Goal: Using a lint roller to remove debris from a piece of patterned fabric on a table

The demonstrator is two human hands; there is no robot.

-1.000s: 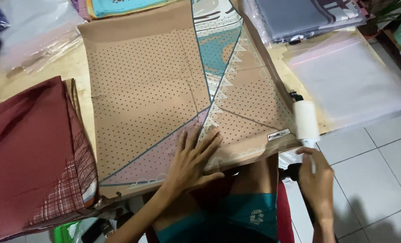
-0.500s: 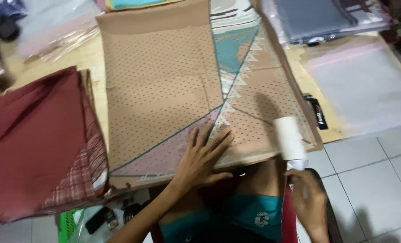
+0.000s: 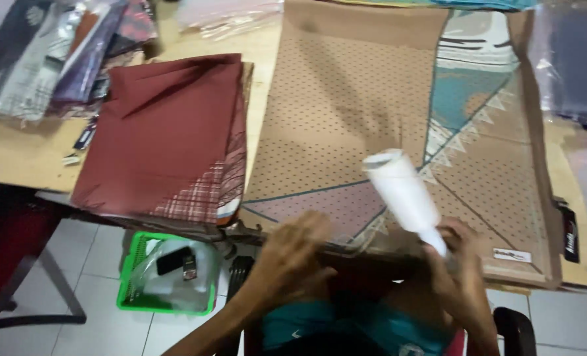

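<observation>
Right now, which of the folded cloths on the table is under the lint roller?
The tan dotted cloth with the teal panel: the white lint roller in the right hand is over it. The maroon cloth lies apart, to its left.

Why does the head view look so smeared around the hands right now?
Head view: motion blur softens both the left hand and the right hand with its white lint roller; glare washes the plastic bags top right; the brown patterned cloth stays readable.
</observation>
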